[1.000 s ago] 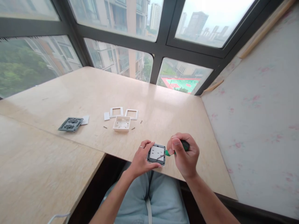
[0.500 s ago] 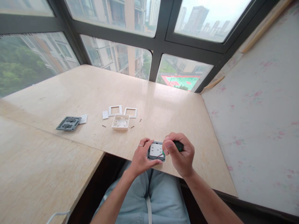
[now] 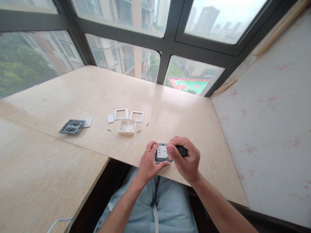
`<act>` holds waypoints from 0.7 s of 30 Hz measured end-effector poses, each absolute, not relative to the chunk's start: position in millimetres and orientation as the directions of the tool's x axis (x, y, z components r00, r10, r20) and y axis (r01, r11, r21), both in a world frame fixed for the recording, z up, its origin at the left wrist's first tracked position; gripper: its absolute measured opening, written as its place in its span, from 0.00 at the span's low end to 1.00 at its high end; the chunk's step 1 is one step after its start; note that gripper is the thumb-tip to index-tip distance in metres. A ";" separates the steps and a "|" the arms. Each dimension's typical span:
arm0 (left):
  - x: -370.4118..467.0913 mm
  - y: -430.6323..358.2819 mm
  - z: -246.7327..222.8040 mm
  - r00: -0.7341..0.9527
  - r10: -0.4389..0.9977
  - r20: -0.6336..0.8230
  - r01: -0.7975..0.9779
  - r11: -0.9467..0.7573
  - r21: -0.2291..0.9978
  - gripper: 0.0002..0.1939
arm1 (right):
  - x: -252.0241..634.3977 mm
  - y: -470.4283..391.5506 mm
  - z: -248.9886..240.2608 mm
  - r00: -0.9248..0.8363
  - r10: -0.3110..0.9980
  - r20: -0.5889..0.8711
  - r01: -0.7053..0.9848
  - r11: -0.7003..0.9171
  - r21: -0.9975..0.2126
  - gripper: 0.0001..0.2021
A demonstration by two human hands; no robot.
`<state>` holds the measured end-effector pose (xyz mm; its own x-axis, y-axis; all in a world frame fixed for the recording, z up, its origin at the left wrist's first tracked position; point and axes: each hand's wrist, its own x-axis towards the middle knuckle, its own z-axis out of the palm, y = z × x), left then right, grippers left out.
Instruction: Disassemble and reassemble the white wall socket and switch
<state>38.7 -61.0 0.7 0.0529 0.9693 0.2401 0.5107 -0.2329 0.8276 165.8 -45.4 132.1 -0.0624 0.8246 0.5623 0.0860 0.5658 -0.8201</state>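
A wall socket [image 3: 161, 152] with a white face and grey frame lies near the table's front edge. My left hand [image 3: 149, 163] grips it from the left, fingers at its far side and thumb along its near edge. Closed round a screwdriver [image 3: 182, 150] with a dark green and black handle, my right hand [image 3: 186, 158] is over the socket's right part. The screwdriver's shaft slants down toward the near edge of the grey frame; its tip is mostly hidden behind my fingers and too small to make out.
Beyond my hands stand a white back box [image 3: 126, 126], two white cover frames [image 3: 120, 114] and a small white plate [image 3: 110, 118]. Several screws [image 3: 139, 131] lie around them. Farther left, a grey switch module [image 3: 72, 126] rests against a white piece [image 3: 87, 122]. A patterned wall [image 3: 267, 136] bounds the right.
My right hand and the screwdriver have shifted slightly left and now cover more of the socket's face. The left hand keeps its grip. The view has moved a little.
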 end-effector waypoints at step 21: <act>37.2 -60.1 3.0 0.077 0.973 0.218 0.542 -0.225 0.810 0.40 | 202.7 -24.2 199.1 -0.461 0.868 0.183 0.819 0.496 -0.290 0.05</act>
<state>37.2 -60.1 3.0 0.0773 0.9728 0.2185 0.5421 -0.2249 0.8096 202.7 -24.2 199.1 -0.4611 0.8683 0.1829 0.8186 0.4958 -0.2898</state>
